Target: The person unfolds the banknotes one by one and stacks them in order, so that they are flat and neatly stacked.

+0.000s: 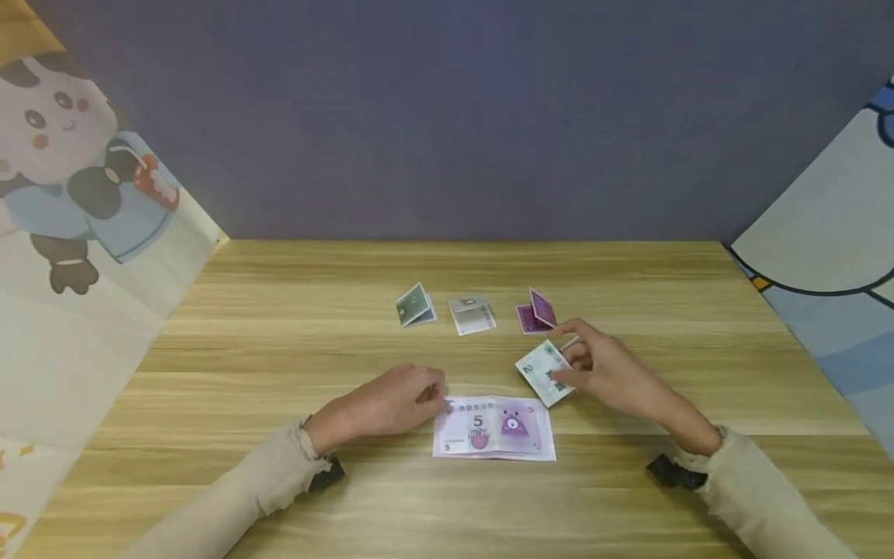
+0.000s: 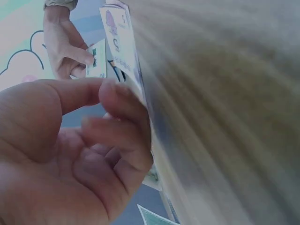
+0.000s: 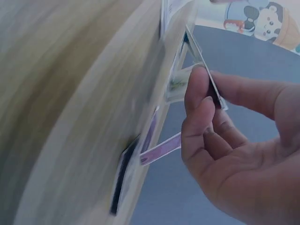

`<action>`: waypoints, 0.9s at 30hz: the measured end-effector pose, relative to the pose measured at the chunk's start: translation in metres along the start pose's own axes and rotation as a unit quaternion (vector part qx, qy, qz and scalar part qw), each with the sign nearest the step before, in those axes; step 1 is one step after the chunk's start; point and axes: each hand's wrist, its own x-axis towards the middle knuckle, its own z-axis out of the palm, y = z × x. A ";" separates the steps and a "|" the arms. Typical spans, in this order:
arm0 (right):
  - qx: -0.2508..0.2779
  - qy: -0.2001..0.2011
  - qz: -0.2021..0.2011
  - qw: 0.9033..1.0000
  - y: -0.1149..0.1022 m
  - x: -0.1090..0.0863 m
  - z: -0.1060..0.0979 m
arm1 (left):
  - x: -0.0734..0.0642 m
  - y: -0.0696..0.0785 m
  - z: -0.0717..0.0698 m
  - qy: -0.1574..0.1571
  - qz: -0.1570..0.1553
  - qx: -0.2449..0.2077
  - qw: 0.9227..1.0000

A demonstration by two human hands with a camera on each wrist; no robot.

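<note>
My left hand (image 1: pixel 391 397) pinches the upper left corner of a purple play banknote (image 1: pixel 513 442) marked 5. That note lies spread on the table, with a crease down its middle. In the left wrist view, thumb and forefinger (image 2: pixel 101 89) meet at its edge. A folded pale green play banknote (image 1: pixel 541 373) with a 2 on it is gripped between the thumb and fingers of my right hand (image 1: pixel 615 373). This folded note is tilted just above the purple one's upper right corner. Its dark, thin edge (image 3: pixel 211 82) shows in the right wrist view.
Farther back on the wooden table (image 1: pixel 279 388) stand a folded dark green note (image 1: pixel 414 307), a folded grey-white note (image 1: pixel 471 317) and a folded magenta note (image 1: pixel 535 314). The magenta one is close to my right fingertips. A grey panel (image 1: pixel 475 124) rises behind the table.
</note>
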 end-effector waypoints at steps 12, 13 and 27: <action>-0.039 -0.038 -0.055 0.997 -0.026 0.002 0.017 | 0.009 0.014 0.004 0.105 0.065 -0.029 0.992; -0.036 -0.042 -0.059 0.997 -0.029 0.003 0.018 | 0.010 0.015 0.005 0.105 0.071 -0.037 0.991; 0.057 -0.081 -0.071 0.993 -0.059 0.005 0.029 | 0.004 0.035 0.007 0.129 0.115 -0.097 0.980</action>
